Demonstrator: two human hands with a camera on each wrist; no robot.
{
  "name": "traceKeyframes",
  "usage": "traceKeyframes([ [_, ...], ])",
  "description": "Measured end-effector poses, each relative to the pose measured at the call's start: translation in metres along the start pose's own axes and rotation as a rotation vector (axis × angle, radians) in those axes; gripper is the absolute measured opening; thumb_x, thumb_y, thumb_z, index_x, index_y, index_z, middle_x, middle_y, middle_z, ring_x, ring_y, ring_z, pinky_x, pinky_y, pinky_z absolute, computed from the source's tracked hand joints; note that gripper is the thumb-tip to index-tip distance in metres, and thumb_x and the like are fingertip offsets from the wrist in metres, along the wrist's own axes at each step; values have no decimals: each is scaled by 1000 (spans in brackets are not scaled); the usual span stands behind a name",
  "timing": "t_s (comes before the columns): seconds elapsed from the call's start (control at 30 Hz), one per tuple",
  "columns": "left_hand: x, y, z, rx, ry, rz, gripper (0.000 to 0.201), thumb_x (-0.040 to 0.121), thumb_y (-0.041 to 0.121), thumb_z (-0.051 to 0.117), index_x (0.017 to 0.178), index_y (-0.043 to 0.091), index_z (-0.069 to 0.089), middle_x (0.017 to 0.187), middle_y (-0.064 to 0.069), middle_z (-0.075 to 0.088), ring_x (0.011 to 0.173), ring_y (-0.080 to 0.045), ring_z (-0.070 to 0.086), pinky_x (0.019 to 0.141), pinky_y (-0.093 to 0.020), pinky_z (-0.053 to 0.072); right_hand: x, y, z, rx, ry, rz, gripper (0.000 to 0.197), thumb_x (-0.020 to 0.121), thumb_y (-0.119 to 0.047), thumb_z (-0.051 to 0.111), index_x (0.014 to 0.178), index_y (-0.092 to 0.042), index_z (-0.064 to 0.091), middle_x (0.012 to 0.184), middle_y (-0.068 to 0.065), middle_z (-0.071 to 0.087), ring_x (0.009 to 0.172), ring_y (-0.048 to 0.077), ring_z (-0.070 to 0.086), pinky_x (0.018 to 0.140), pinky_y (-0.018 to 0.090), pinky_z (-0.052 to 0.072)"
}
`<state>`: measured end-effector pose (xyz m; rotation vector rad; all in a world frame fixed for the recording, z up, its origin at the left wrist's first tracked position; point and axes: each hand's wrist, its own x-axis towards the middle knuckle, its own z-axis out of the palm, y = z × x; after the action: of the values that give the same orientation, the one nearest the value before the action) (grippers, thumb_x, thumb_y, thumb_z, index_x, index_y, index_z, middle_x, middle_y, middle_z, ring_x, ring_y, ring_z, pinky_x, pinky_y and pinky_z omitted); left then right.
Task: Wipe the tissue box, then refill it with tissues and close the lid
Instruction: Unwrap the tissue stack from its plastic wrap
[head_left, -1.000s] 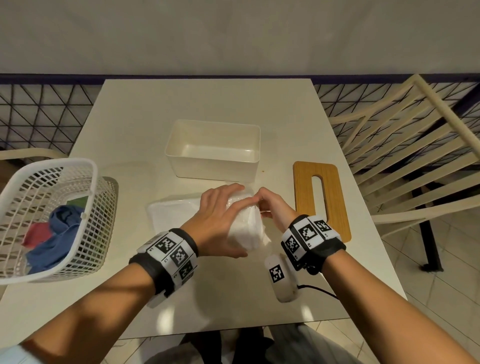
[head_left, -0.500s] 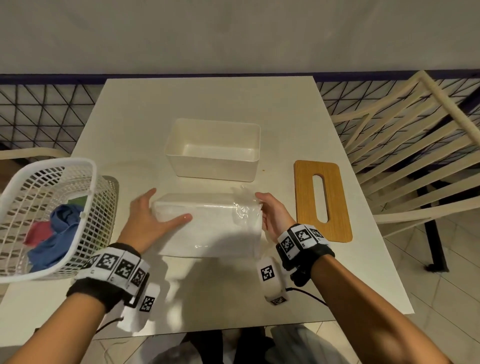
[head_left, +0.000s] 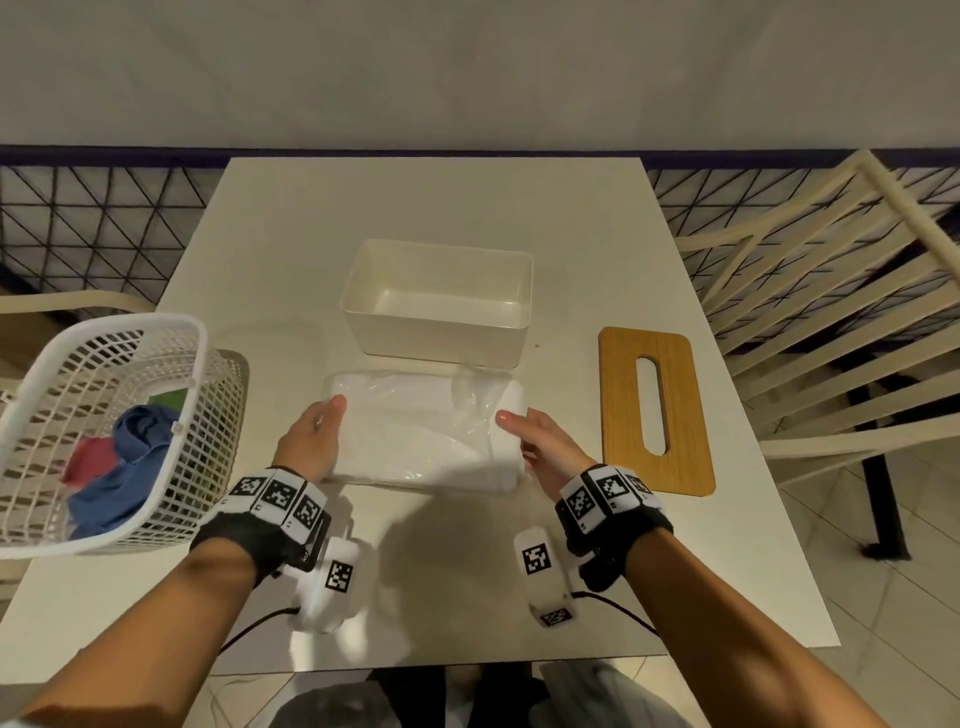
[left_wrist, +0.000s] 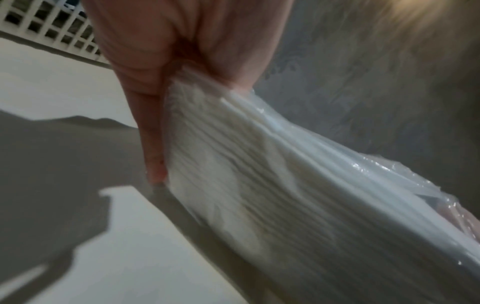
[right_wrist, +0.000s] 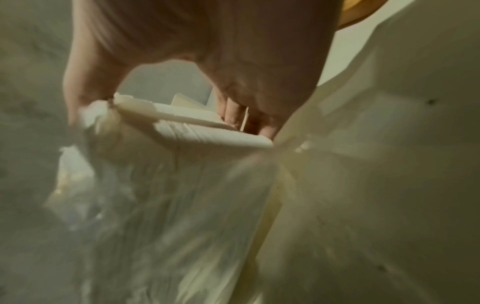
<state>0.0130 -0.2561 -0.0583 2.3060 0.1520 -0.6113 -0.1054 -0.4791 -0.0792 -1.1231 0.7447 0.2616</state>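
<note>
Both hands clamp the plastic-wrapped white tissue stack (head_left: 423, 431) by its short ends: left hand (head_left: 311, 441) and right hand (head_left: 540, 441), fingers curled round it. It's just this side of the open cream plastic tissue box (head_left: 439, 304), long axes parallel, so I'd guess straight forward and down.

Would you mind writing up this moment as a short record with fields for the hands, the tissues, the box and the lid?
left hand: grips the left end of the tissue pack
right hand: grips the pack's right end
tissue pack: in clear plastic wrap, in front of the box
tissue box: open, empty, upright on the table
lid: wooden, slotted, flat on the table right of the box
basket: at left, holds cloths
</note>
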Motion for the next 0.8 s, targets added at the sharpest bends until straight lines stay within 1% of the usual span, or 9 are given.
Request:
traceKeyframes([
  [0.1,3,-2,1,8,29,-15,52,98,41,25,136,8,42,141,-20,43,130,-36,38,109,-39,26,0,-4,8,-9,8,21,76,68,-47,73,128,-14,40,102,-3,56,83,12,53,72,22,41],
  [0.2,4,-1,3,17,58,-35,52,99,39,21,137,9,41,141,-21,43,130,-37,37,109,-39,25,7,-4,10,-14,-22,74,119,39,-65,81,139,-19,35,138,-1,46,127,17,41,109,34,29],
  [0.27,4,-1,4,21,68,-48,52,100,38,20,136,8,41,140,-22,43,130,-38,37,108,-40,25,4,-7,14,-10,-35,86,113,43,-63,80,138,-19,37,143,-2,43,134,16,34,115,36,21],
  [0.33,6,-3,4,18,66,-62,52,100,38,20,136,7,41,140,-23,43,129,-39,37,108,-40,25,-1,-10,16,-25,-35,77,96,55,-57,77,135,-18,42,135,-1,50,128,17,41,113,36,24],
  [0.43,13,-5,3,-22,33,-83,55,99,40,18,136,7,40,140,-23,43,128,-38,39,110,-42,28,-3,-12,19,-96,-11,88,108,44,-58,83,134,-17,39,135,4,50,125,23,44,104,37,35],
  [0.53,16,-5,1,-68,-3,-112,58,97,43,17,135,6,41,139,-24,42,126,-39,41,109,-46,31,-9,-20,22,-121,37,26,64,67,-37,76,119,-12,49,106,6,63,89,21,62,65,29,49],
  [0.63,18,-7,-1,-21,68,-81,52,100,33,20,129,-2,44,136,-28,45,125,-40,41,105,-41,29,-15,-27,22,-86,103,-27,61,69,-29,73,121,-12,47,119,9,59,99,25,59,72,34,51],
  [0.73,20,-12,-5,-36,126,-79,49,100,30,22,119,-6,49,125,-31,51,115,-41,48,100,-43,35,-15,-30,18,-81,144,-50,66,69,-30,71,125,-10,43,114,6,55,90,21,56,62,30,45],
  [0.8,21,-11,-7,-72,133,-86,47,99,32,24,111,-4,51,118,-30,54,106,-39,52,96,-45,40,-13,-32,12,-63,139,-16,87,58,-38,76,132,-11,39,119,5,54,100,22,55,73,36,49],
])
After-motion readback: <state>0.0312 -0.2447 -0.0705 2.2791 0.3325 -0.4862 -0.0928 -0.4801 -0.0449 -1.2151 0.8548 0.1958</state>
